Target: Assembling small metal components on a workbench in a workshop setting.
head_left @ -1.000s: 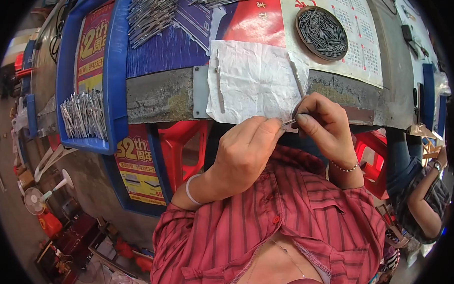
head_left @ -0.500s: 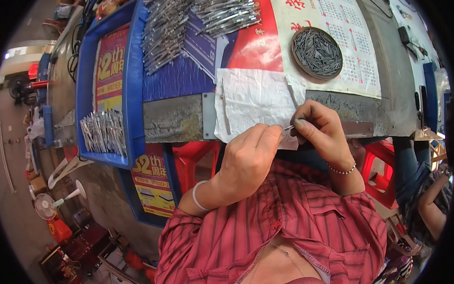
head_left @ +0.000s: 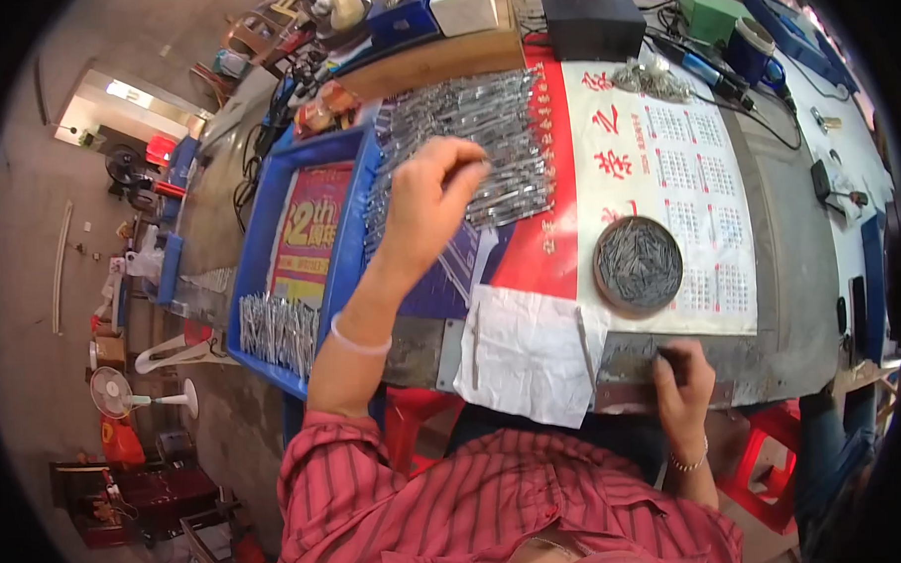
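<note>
My left hand (head_left: 430, 201) is raised over the pile of slender silvery metal pieces (head_left: 504, 116) at the far side of the table. Its fingers are curled in, and whatever may be between the tips is hidden. By the near table edge is my right hand (head_left: 684, 384), thumb and fingers bent together; I cannot make out anything in them. A crumpled white sheet (head_left: 527, 353) lies left of it, with a thin rod (head_left: 585, 341) along its right side. Beyond the right hand stands a round dish (head_left: 600, 286) filled with small dark grey pins (head_left: 640, 260).
A blue tray (head_left: 345, 236) at the left holds a bunch of upright silvery pieces (head_left: 277, 332). A printed calendar sheet (head_left: 705, 312) lies under the dish. Farther back are a dark box (head_left: 595, 26), a green box (head_left: 714, 12), a blue mug (head_left: 752, 51) and cables.
My hands have parted from the thin metal piece they held together. The left went forward and left over the pile; the right moved rightward to the table edge. The view shifted too.
</note>
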The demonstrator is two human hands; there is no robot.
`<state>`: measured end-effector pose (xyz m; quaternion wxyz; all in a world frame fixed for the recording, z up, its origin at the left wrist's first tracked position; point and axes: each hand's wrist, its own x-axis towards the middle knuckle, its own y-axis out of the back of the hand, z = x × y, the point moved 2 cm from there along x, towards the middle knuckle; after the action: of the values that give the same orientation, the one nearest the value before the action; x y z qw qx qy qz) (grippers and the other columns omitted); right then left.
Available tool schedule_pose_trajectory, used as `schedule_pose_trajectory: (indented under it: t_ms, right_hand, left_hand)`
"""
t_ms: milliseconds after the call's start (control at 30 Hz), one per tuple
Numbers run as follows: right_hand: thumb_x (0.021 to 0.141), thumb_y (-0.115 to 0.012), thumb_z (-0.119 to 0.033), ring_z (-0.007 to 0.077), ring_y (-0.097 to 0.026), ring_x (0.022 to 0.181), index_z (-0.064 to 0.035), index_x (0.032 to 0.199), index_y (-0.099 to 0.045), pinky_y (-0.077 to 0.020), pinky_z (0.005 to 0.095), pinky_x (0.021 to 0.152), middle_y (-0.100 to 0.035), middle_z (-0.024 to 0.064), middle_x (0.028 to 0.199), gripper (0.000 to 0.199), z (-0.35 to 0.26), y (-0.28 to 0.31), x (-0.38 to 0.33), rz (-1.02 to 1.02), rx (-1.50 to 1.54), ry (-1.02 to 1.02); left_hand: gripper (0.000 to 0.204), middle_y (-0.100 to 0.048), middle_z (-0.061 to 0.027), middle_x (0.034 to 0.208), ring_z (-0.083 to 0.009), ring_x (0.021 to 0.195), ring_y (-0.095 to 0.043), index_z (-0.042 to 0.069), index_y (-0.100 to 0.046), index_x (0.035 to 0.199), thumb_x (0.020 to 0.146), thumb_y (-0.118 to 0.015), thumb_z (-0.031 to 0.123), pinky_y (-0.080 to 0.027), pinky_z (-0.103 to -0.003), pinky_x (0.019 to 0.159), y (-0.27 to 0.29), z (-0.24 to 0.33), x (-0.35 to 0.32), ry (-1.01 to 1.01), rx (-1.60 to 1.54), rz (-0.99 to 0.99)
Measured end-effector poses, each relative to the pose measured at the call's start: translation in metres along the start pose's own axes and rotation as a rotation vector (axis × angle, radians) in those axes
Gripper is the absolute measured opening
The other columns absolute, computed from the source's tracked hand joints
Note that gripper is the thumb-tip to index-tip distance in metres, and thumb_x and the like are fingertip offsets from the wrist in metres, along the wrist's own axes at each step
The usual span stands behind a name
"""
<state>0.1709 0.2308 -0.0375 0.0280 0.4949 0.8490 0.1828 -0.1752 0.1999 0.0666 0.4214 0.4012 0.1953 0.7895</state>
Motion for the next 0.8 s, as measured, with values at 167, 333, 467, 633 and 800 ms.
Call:
schedule_pose_trajectory:
  t_ms: [167, 333, 467, 633, 800]
  right_hand:
    - [0.075, -0.060, 0.003, 0.0260, -0.052, 0.058, -0.0008, 0.084, -0.054, -0.0420, 0.0312, 0.053, -0.055, 0.0129, 0.073, 0.012, 0.003, 0.003, -0.006, 0.075, -0.072, 0.211]
    - [0.076, -0.060, 0.002, 0.0257, -0.053, 0.057, -0.0017, 0.083, -0.054, -0.0417, 0.0318, 0.051, -0.056, 0.0124, 0.070, 0.010, 0.004, 0.004, -0.002, 0.089, -0.026, 0.230]
    - [0.075, -0.061, 0.002, 0.0254, -0.054, 0.056, -0.0020, 0.084, -0.054, -0.0423, 0.0320, 0.051, -0.058, 0.0122, 0.070, 0.011, 0.008, 0.004, -0.002, 0.076, -0.017, 0.217]
    - [0.073, -0.062, 0.003, 0.0258, -0.057, 0.057, -0.0014, 0.083, -0.054, -0.0441, 0.0318, 0.052, -0.058, 0.0124, 0.070, 0.013, 0.006, 0.004, 0.000, 0.060, -0.010, 0.225]
    - [0.072, -0.062, 0.004, 0.0261, -0.057, 0.057, -0.0013, 0.083, -0.054, -0.0447, 0.0318, 0.053, -0.059, 0.0127, 0.070, 0.014, 0.005, 0.004, 0.003, 0.042, -0.010, 0.224]
  left_hand:
    - [0.012, -0.064, -0.0135, 0.081, -0.0262, 0.072, -0.062, 0.001, -0.064, 0.087, 0.078, -0.066, 0.009, -0.048, -0.034, 0.065, -0.027, -0.076, 0.081, -0.053, 0.100, 0.016]
    - [0.014, -0.066, -0.0111, 0.081, -0.0189, 0.071, -0.063, 0.001, -0.065, 0.089, 0.079, -0.066, 0.011, -0.048, -0.029, 0.065, -0.058, -0.133, 0.125, -0.027, 0.202, -0.037]
    - [0.014, -0.066, -0.0123, 0.082, -0.0250, 0.075, -0.063, 0.003, -0.066, 0.086, 0.077, -0.066, 0.013, -0.048, -0.034, 0.069, -0.067, -0.149, 0.142, -0.003, 0.237, -0.055]
    - [0.013, -0.065, -0.0125, 0.082, -0.0300, 0.079, -0.063, 0.005, -0.067, 0.084, 0.075, -0.066, 0.015, -0.048, -0.039, 0.072, -0.074, -0.169, 0.158, -0.005, 0.263, -0.115]
    - [0.015, -0.064, -0.0119, 0.081, -0.0264, 0.077, -0.063, 0.004, -0.068, 0.087, 0.077, -0.066, 0.015, -0.048, -0.035, 0.071, -0.089, -0.179, 0.164, -0.037, 0.315, -0.167]
